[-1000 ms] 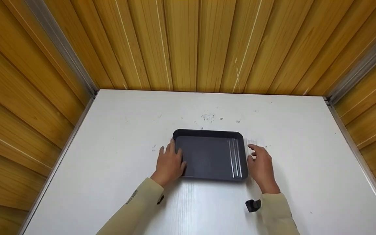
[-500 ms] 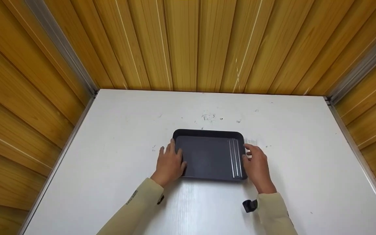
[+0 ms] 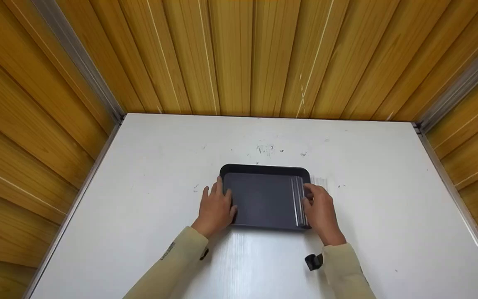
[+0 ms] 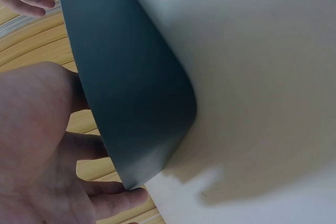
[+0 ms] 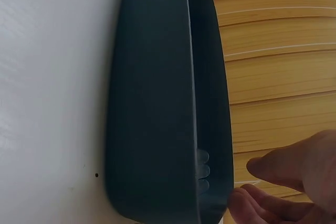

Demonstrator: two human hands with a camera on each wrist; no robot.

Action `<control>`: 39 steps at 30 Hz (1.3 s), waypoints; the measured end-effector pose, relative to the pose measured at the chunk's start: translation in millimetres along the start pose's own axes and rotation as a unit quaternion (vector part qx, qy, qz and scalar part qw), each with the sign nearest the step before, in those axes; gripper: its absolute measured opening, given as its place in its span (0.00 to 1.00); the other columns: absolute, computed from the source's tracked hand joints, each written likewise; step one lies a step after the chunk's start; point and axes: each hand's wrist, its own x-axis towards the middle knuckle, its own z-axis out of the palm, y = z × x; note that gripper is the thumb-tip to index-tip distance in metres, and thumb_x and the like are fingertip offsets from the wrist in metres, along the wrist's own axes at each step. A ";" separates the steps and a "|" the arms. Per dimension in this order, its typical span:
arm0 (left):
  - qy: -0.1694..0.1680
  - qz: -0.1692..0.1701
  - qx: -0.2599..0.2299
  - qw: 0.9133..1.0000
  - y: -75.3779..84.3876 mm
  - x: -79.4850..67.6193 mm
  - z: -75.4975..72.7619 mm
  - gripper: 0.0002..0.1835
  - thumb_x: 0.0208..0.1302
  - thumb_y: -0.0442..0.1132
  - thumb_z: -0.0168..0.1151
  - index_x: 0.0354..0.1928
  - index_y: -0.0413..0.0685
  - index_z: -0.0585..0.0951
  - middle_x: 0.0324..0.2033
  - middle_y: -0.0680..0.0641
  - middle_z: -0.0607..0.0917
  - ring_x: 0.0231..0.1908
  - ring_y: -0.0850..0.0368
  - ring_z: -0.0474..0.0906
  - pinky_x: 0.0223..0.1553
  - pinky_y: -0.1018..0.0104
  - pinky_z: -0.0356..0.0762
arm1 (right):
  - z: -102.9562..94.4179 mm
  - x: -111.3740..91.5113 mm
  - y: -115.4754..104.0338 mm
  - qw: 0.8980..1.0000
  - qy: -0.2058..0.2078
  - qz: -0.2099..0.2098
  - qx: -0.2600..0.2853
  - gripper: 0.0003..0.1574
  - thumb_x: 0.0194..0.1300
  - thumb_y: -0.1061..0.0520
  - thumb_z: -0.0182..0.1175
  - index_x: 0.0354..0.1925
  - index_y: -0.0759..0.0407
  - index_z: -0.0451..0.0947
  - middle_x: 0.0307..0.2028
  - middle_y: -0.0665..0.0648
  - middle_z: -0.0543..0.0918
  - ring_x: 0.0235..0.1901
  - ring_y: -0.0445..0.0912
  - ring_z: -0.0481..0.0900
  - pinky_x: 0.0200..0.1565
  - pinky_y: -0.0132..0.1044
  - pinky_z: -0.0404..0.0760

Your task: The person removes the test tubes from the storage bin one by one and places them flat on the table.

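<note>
A dark grey rectangular tray (image 3: 259,199) lies on the white table. Inside it, along its right end, several clear tubes (image 3: 298,203) lie side by side; their round ends show over the tray wall in the right wrist view. My left hand (image 3: 215,207) rests on the tray's left rim with its fingers laid over the edge, seen also beside the dark wall in the left wrist view. Over the right rim reaches my right hand (image 3: 321,211), fingers bent, close to the tubes. In the right wrist view its thumb and fingers (image 5: 278,169) are apart, nothing visible between them.
Faint clear ribbed strips (image 3: 320,182), perhaps more tubes, lie on the white table (image 3: 172,166) just right of the tray. Yellow wood-patterned walls (image 3: 239,58) enclose the table's back and sides. A black wrist device (image 3: 314,262) sticks out from the right sleeve.
My right hand has moved left from beside the tray, over its right rim toward the tubes. The left hand and the tray have stayed in place.
</note>
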 end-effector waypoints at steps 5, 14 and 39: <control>0.005 0.001 0.001 1.000 0.5 0.3 0.2 0.28 0.66 0.54 0.58 0.59 0.40 0.77 0.66 0.29 0.66 0.63 0.42 0.70 0.63 0.44 0.66 | 0.5 0.7 -0.6 1.000 -0.009 0.002 0.003 0.25 0.65 0.68 0.56 0.61 0.69 0.71 0.52 0.67 0.78 0.49 0.55 0.80 0.48 0.48 0.80; 0.004 -0.002 -0.009 1.000 1.1 -0.8 0.7 0.28 0.66 0.54 0.58 0.60 0.40 0.77 0.67 0.29 0.65 0.64 0.41 0.70 0.63 0.44 0.65 | 5.0 1.0 -1.7 1.000 -0.008 -0.013 -0.012 0.24 0.64 0.69 0.57 0.59 0.70 0.72 0.47 0.67 0.80 0.44 0.54 0.81 0.42 0.46 0.79; -0.006 -0.006 -0.003 1.000 0.4 1.4 0.5 0.29 0.66 0.54 0.58 0.60 0.41 0.77 0.68 0.30 0.64 0.65 0.42 0.68 0.64 0.44 0.64 | 23.0 2.3 -2.8 0.997 -0.020 -0.037 -0.069 0.22 0.60 0.71 0.59 0.55 0.71 0.75 0.54 0.71 0.77 0.57 0.65 0.75 0.56 0.54 0.75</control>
